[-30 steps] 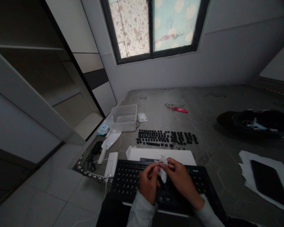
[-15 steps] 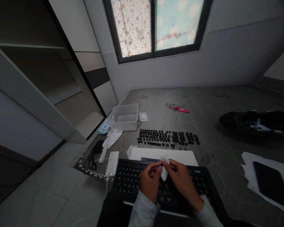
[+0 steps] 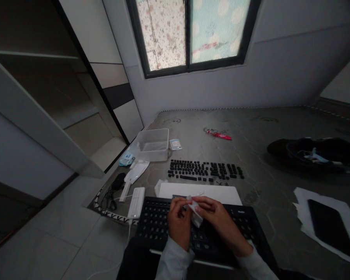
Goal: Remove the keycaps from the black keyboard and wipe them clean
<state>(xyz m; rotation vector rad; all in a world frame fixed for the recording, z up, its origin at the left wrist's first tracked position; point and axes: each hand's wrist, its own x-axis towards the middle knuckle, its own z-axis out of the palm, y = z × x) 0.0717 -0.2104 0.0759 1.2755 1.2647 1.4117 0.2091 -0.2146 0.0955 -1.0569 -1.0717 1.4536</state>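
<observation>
We are pinching a white wipe (image 3: pixel 195 212) between the fingertips of both hands, left hand (image 3: pixel 179 221) and right hand (image 3: pixel 217 219) held close together just above the black keyboard (image 3: pixel 157 223). The keycaps (image 3: pixel 205 170) are already lying in rows on the mattress (image 3: pixel 251 132) beyond. The wipe is not yet touching the keyboard, so we are judging most of the work still undone.

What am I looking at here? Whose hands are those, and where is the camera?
No machine here, just a person. The camera sits on their head, looking down, so the left hand and right hand at the bottom are their own. Both pinch a small white wipe over a black keyboard. Loose black keycaps lie in rows farther back on the grey surface, near a clear plastic box and a red packet. A dark phone rests on white paper at the right.
</observation>
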